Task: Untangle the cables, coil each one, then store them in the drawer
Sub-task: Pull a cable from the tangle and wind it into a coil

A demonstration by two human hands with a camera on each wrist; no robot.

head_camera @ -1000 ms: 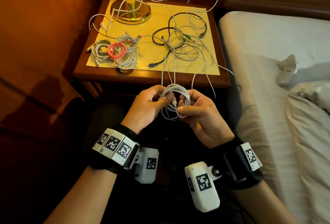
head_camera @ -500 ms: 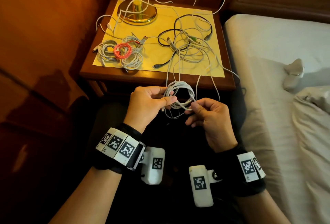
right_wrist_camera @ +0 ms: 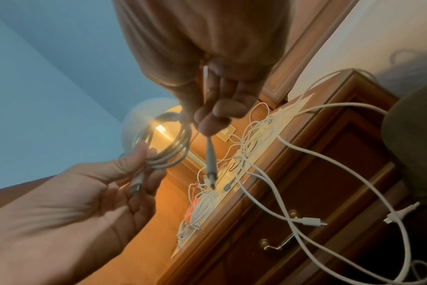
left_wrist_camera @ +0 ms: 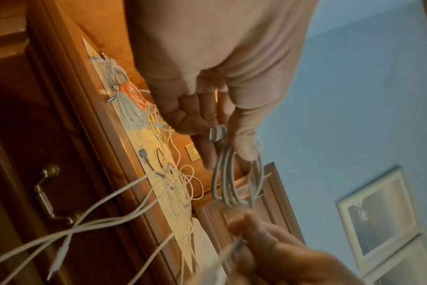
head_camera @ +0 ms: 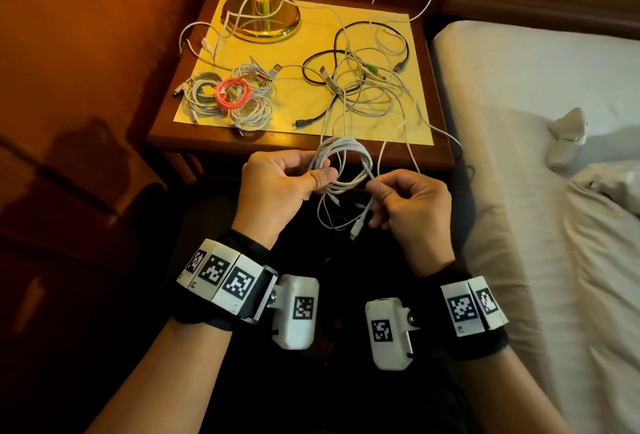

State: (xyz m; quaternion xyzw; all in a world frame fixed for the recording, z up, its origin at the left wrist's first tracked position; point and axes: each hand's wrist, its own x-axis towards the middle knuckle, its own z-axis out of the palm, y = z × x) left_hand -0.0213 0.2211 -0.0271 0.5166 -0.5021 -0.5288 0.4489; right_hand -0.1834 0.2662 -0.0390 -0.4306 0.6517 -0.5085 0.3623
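hanging between both hands (head_camera: 346,191), white cable coil (head_camera: 341,165)

A wooden bedside surface (head_camera: 221,143) fills the upper middle of the head view, topped with a yellow mat (head_camera: 311,35). At the mat's upper left stands a brass lamp base (head_camera: 263,21). At its lower left lie several coiled white cables (head_camera: 249,111) with a coiled pink cable (head_camera: 232,94) on top of them. To the right sprawls a tangle of white cables (head_camera: 374,94) and a black cable (head_camera: 346,53), some strands trailing over the front edge.
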